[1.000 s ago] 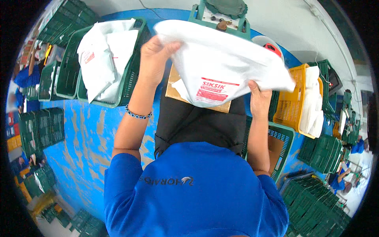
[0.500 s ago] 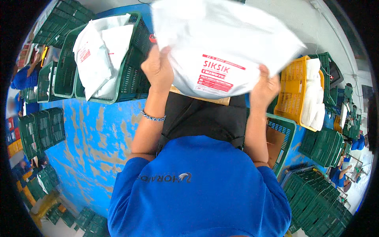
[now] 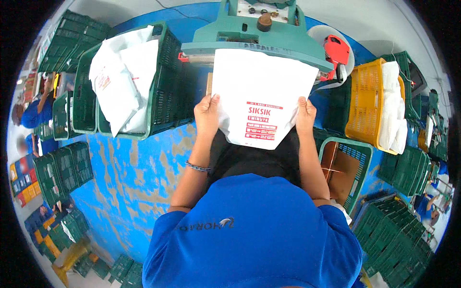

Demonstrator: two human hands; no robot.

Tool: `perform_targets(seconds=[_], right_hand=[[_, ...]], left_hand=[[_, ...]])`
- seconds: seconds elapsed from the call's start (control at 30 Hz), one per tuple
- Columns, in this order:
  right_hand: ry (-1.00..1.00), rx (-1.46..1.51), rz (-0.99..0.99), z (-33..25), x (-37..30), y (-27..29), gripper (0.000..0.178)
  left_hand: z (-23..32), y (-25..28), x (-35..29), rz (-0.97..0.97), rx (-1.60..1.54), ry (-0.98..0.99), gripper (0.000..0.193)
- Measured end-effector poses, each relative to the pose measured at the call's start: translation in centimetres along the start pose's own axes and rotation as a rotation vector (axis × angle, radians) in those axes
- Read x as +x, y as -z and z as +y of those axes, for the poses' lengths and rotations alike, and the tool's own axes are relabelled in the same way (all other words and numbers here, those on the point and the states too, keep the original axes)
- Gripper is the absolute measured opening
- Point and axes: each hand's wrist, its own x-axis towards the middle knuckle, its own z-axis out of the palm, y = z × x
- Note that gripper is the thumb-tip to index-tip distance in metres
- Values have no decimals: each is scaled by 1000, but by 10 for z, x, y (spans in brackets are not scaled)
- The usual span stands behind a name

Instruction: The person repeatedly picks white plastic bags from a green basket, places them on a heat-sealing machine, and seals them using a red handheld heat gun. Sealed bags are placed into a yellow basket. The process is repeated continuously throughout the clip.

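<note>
A white plastic bag [image 3: 257, 91] with red print near its bottom is stretched between my two hands. My left hand [image 3: 207, 113] pinches its left edge, thumb on top. On the opposite edge, my right hand [image 3: 306, 114] grips it the same way. The bag's far edge lies against the front of a green machine [image 3: 249, 41], which looks like a bag sealer and has a brown knob [image 3: 264, 22] on top. Whether that edge is inside the machine's slot is hidden. The bag's lower end hangs over my lap.
At left stands a green crate [image 3: 158, 96] with filled white bags [image 3: 115, 81]. A yellow crate [image 3: 362, 103] with white bags is at right. A green crate [image 3: 367, 177] holding cardboard sits by my right arm. Beyond the machine's right end is a red device [image 3: 337, 49].
Both hands have lowered the bag from in front of the machine, bringing it toward me and flatter. The machine behind it now shows. My grip on both edges remains.
</note>
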Motion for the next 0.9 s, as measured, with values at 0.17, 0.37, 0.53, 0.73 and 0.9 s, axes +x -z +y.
perform_targets(seconds=[0.17, 0.37, 0.53, 0.73, 0.9], right_hand=[[-150, 342, -54, -46, 2, 22, 26], [20, 431, -4, -79, 14, 20, 23], [-105, 301, 265, -41, 32, -4, 17], [-229, 283, 286, -10, 37, -1, 17], [-171, 281, 259, -24, 51, 4, 16]], left_hand=[[58, 7, 12, -344, -532, 181, 21], [94, 3, 36, -283, -580, 8, 18], [57, -5, 55, -123, -437, 160, 21], [12, -9, 62, -104, -442, 172, 17], [17, -14, 72, -102, -612, 186, 19]])
